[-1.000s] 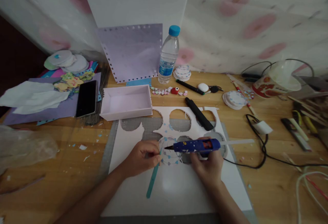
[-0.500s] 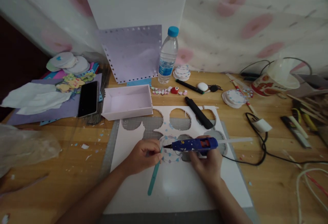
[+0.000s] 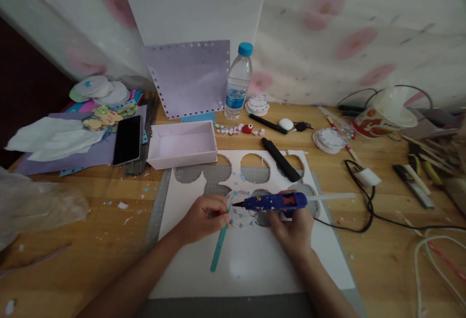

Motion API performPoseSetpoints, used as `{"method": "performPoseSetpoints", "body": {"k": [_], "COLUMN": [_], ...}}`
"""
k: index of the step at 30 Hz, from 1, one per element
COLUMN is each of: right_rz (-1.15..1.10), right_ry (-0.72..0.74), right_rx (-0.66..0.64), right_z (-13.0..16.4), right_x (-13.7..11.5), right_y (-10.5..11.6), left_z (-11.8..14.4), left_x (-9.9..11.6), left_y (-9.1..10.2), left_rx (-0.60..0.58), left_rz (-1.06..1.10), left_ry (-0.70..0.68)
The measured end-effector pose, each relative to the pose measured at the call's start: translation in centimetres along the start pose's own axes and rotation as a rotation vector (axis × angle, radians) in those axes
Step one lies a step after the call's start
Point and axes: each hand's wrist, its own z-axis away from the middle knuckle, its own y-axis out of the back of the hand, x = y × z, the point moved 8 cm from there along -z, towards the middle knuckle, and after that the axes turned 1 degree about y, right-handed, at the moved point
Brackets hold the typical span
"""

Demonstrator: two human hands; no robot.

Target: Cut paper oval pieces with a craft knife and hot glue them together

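Note:
My right hand [image 3: 296, 225] is wrapped round a dark blue hot glue gun [image 3: 274, 202], with a pale glue stick [image 3: 331, 196] poking out of its rear. The black nozzle points left, close to the fingertips of my left hand [image 3: 209, 218]. Those fingers pinch the upper end of a flat teal strip [image 3: 218, 250], which slants down toward me. Just behind the nozzle lies a round white disc with blue dots [image 3: 243, 218], partly covered by the gun. Beneath both hands is a white sheet with round cut-outs [image 3: 192, 274], lying on a grey cutting mat [image 3: 155, 221].
A lilac open box [image 3: 182, 143], a black marker-like tube [image 3: 280, 160] and a water bottle [image 3: 238, 82] stand or lie behind the sheet. A phone [image 3: 127, 139] is at left. The gun's black cable [image 3: 342, 228] runs right, past a white plug [image 3: 367, 176].
The whole view has shifted slightly. Both hands, the glue gun and the teal strip keep nearly the same positions relative to each other.

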Motion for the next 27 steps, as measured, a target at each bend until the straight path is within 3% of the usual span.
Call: {"method": "performPoseSetpoints", "body": {"k": [24,27], "right_rz": [0.037,0.04], "right_ry": [0.021,-0.025], "right_rx": [-0.045,0.004], "right_z": [-0.5,-0.4], "right_x": [-0.7,-0.4], "right_y": [0.0,0.3], "left_z": [-0.1,-0.2], "left_x": [-0.2,-0.2], "left_y": [0.0,0.0], "left_rx": [0.009,0.003], "left_rz": [-0.011,0.006], "left_ry": [0.017,0.014]}}
